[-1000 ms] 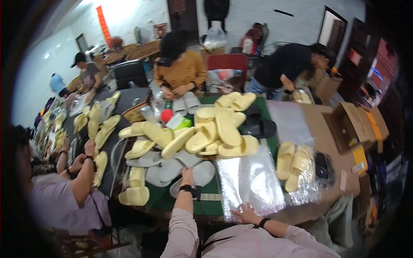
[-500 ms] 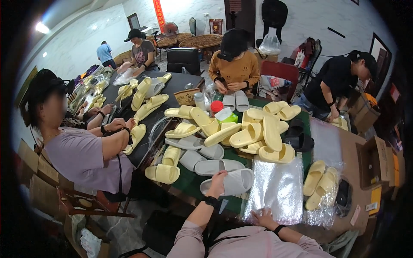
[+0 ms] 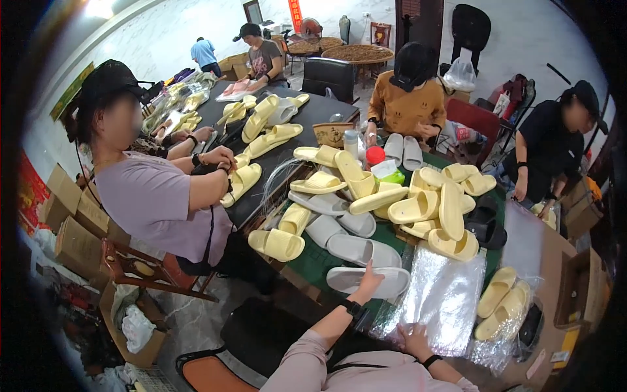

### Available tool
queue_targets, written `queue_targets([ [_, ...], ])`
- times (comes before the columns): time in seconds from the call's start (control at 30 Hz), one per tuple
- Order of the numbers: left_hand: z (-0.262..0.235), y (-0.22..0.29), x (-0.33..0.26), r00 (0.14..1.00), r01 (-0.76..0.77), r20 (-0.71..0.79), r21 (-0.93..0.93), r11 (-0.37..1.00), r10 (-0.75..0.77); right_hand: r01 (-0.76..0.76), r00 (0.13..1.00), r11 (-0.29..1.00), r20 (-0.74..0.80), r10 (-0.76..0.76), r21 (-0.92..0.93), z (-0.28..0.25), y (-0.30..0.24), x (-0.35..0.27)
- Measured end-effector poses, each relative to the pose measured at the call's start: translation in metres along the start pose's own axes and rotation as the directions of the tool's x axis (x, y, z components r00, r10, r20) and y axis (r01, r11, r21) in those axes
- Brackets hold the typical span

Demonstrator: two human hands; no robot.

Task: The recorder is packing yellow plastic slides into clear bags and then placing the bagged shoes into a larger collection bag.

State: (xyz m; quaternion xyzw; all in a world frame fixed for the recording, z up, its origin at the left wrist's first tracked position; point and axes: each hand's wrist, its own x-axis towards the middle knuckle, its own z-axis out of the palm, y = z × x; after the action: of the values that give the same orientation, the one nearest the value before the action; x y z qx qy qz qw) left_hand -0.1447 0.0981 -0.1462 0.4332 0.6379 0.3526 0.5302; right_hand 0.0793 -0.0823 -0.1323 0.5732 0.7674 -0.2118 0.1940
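- Left hand (image 3: 369, 279) reaches out over the near table edge and grips a grey slide sandal (image 3: 368, 281), fingers curled over its near rim; a black watch sits on that wrist.
- The grey slide sandal lies flat on the green table cover (image 3: 312, 268), nearest of the grey ones, just left of the plastic bags.
- Right hand (image 3: 415, 339) rests, fingers spread flat, on the near edge of a stack of clear plastic bags (image 3: 444, 297); it presses rather than pinches, and grips nothing.
- The clear plastic bags lie flat at the table's near side, between the grey sandal and a bagged pair of yellow sandals (image 3: 503, 307).
- Further grey sandals (image 3: 362, 249) lie just beyond the held one; a heap of loose yellow slide sandals (image 3: 418, 208) fills the middle of the table, with a black sandal (image 3: 484, 230) at its right.
- A person in a lilac shirt (image 3: 157, 199) sits at the left; a person in an orange top (image 3: 403, 108) sits across; a person in black (image 3: 545, 147) bends at the right.
- Cardboard boxes (image 3: 72, 228) stand on the floor at the left.
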Motion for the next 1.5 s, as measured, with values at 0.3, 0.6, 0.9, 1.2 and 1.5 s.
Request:
queue_targets([
  [0.3,0.009,0.029,0.041,0.994,0.017,0.109,-0.048,0.999,-0.012,-0.003,0.999,0.999,-0.042,0.001,-0.047,0.001,-0.001,0.001],
  [0.6,0.015,0.036,0.043,0.964,0.262,0.051,-0.346,0.901,-0.261,0.001,0.998,0.999,-0.068,-0.004,-0.041,0.006,0.000,-0.002],
  [0.9,0.014,0.110,-0.038,0.930,0.364,0.321,-0.874,0.323,-0.180,0.073,0.995,0.997,-0.062,-0.075,-0.022,0.042,0.014,0.021],
  [1.2,0.095,0.177,-0.120,0.831,0.543,0.532,-0.840,0.025,-0.159,0.121,0.990,0.990,0.060,-0.125,0.074,0.043,0.027,0.023],
  [1.5,0.150,0.154,-0.116,0.413,0.594,0.909,-0.224,0.772,-0.054,0.095,0.948,0.974,-0.317,-0.026,0.205,0.107,0.046,0.027],
])
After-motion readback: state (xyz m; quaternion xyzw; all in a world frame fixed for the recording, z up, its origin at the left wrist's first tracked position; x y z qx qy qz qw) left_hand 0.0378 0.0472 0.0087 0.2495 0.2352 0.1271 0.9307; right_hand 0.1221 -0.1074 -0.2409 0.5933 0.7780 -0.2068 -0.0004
